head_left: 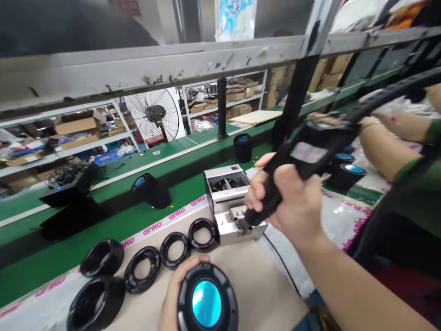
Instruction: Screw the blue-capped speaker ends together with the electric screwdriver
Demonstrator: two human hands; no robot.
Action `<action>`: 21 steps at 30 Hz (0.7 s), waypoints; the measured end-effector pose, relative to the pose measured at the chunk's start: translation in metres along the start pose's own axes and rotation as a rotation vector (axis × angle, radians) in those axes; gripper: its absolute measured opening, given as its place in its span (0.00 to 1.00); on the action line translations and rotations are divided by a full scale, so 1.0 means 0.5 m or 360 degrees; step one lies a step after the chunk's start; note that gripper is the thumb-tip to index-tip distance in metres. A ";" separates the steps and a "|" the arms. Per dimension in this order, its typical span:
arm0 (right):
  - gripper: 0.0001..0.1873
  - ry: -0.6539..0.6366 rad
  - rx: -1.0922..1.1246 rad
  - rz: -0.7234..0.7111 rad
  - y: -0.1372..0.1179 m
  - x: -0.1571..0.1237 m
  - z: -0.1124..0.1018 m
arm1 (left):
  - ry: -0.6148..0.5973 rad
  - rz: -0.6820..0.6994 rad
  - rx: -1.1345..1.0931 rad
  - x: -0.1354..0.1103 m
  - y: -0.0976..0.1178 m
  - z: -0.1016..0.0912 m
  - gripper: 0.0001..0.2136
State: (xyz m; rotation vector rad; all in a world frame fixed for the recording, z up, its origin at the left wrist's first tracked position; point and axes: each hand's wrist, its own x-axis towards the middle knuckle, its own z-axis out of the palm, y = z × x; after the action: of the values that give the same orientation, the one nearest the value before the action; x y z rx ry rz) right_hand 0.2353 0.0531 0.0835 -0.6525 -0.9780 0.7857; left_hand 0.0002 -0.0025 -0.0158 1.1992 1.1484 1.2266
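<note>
My left hand [171,294] is wrapped round the side of a black round speaker [208,303] with a shiny blue disc in its middle. In my right hand [301,202] is a black electric screwdriver [306,147], tilted, its cable running off to the upper right. The screwdriver's lower end is at the front of a silver screw feeder [230,225]; its tip is hard to make out there. Left of the feeder, several black rings [174,249] lie in a row on the brown work surface.
Black speakers with blue discs stand on the green conveyor [182,184], one speaker [243,147] behind the feeder. A metal frame beam [151,69] crosses above. At right, another person's arms [389,142] reach over more speakers. A thin black cable [282,262] trails from the feeder.
</note>
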 end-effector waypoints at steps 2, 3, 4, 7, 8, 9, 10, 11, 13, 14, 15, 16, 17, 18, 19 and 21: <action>0.28 -0.0035 -0.0043 0.0052 0.027 0.005 -0.001 | -0.0047 -0.0037 -0.0011 0.017 0.000 0.031 0.17; 0.28 -0.0047 -0.0077 0.0082 0.036 0.007 -0.002 | -0.0062 -0.0053 -0.0017 0.022 -0.001 0.041 0.17; 0.29 -0.0050 -0.0112 0.0107 0.044 0.008 -0.002 | -0.0074 -0.0068 -0.0021 0.025 -0.001 0.049 0.17; 0.32 -0.0049 -0.0183 0.0181 0.050 0.009 0.002 | -0.0112 -0.0125 -0.0020 0.028 -0.005 0.056 0.17; 0.33 -0.0052 -0.0194 0.0207 0.048 0.009 0.005 | -0.0122 -0.0143 -0.0017 0.029 -0.006 0.056 0.17; 0.33 -0.0057 -0.0200 0.0233 0.047 0.009 0.007 | -0.0127 -0.0156 -0.0013 0.031 -0.008 0.055 0.17; 0.33 -0.0065 -0.0203 0.0259 0.046 0.009 0.008 | -0.0129 -0.0163 -0.0010 0.033 -0.009 0.054 0.17; 0.33 -0.0076 -0.0202 0.0283 0.046 0.009 0.008 | -0.0129 -0.0167 -0.0009 0.036 -0.011 0.053 0.17; 0.33 -0.0088 -0.0196 0.0314 0.050 0.008 0.004 | -0.0129 -0.0167 -0.0011 0.042 -0.014 0.052 0.18; 0.33 -0.0096 -0.0189 0.0325 0.054 0.007 0.001 | -0.0131 -0.0165 -0.0014 0.043 -0.015 0.051 0.18; 0.32 -0.0107 -0.0180 0.0336 0.057 0.004 -0.002 | -0.0134 -0.0161 -0.0018 0.043 -0.017 0.051 0.19; 0.32 -0.0124 -0.0170 0.0346 0.058 0.001 -0.005 | -0.0136 -0.0154 -0.0023 0.041 -0.018 0.050 0.19; 0.31 -0.0137 -0.0159 0.0356 0.057 -0.002 -0.006 | -0.0137 -0.0145 -0.0027 0.036 -0.018 0.048 0.20; 0.30 -0.0141 -0.0143 0.0363 0.051 -0.006 -0.004 | -0.0136 -0.0138 -0.0029 0.029 -0.017 0.046 0.20; 0.30 -0.0137 -0.0116 0.0356 0.040 -0.009 0.001 | -0.0136 -0.0119 -0.0040 0.019 -0.015 0.044 0.20; 0.31 -0.0100 -0.0031 0.0283 0.003 -0.012 0.018 | -0.0151 -0.0018 -0.0094 -0.005 -0.010 0.041 0.19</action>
State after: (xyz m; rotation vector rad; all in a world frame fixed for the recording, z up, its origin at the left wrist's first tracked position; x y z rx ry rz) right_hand 0.2247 0.0501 0.0834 -0.7425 -0.9945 0.9593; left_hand 0.0207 -0.0052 -0.0197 1.1923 1.0412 1.1749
